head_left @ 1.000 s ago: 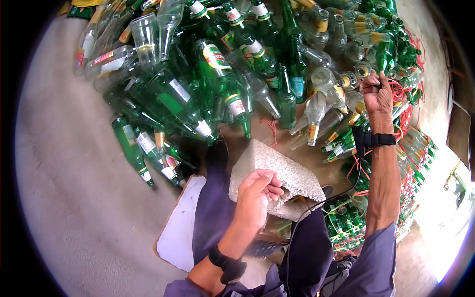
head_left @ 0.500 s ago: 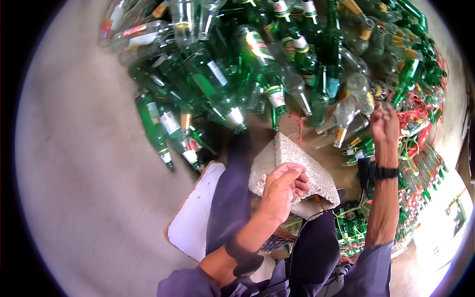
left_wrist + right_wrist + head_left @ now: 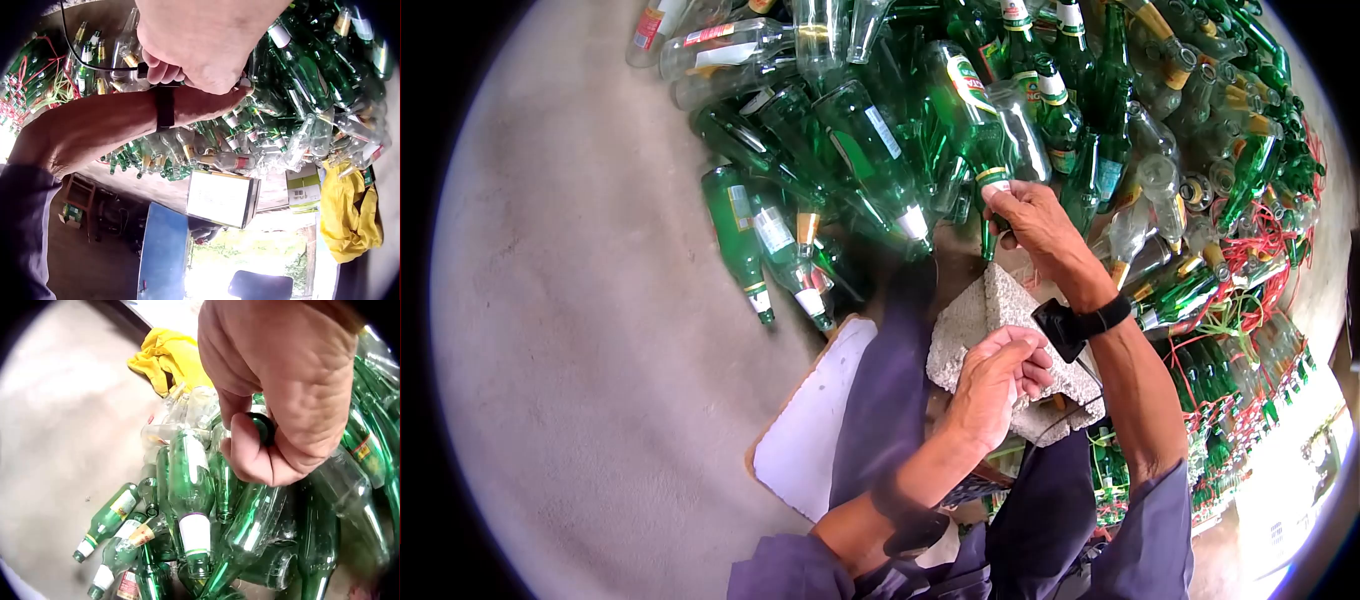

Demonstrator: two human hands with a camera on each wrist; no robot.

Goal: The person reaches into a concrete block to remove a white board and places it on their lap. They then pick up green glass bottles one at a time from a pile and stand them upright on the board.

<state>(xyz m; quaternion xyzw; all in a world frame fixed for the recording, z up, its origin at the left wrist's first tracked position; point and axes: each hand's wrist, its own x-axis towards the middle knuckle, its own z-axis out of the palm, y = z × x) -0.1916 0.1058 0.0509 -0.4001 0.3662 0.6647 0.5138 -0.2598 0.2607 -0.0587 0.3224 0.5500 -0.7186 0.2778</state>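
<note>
My right hand (image 3: 1045,228) grips the neck of a labelled green bottle (image 3: 962,92) in the pile. Seen from the right wrist, fingers and thumb of that hand (image 3: 284,381) curl round the dark green mouth (image 3: 264,429). Below and left of it, my left hand (image 3: 998,385) hangs over a pale, rough block (image 3: 960,322), fingers loosely curled, with nothing visible in them. In the left wrist view, the left hand (image 3: 200,40) overlaps part of the right hand (image 3: 209,103); the bottle's body is mostly hidden there.
Green and clear bottles (image 3: 870,130) lie heaped ahead. Red twine (image 3: 1265,235) and tied bottle bundles (image 3: 1220,375) are on the right. A white board (image 3: 810,420) lies beside the leg, on the concrete floor (image 3: 600,300). A yellow cloth (image 3: 350,215) lies beyond the pile.
My right hand has moved left from the bottles near the red twine and taken hold of the labelled green bottle's neck. My left hand keeps its pose over the block; the head view has shifted.
</note>
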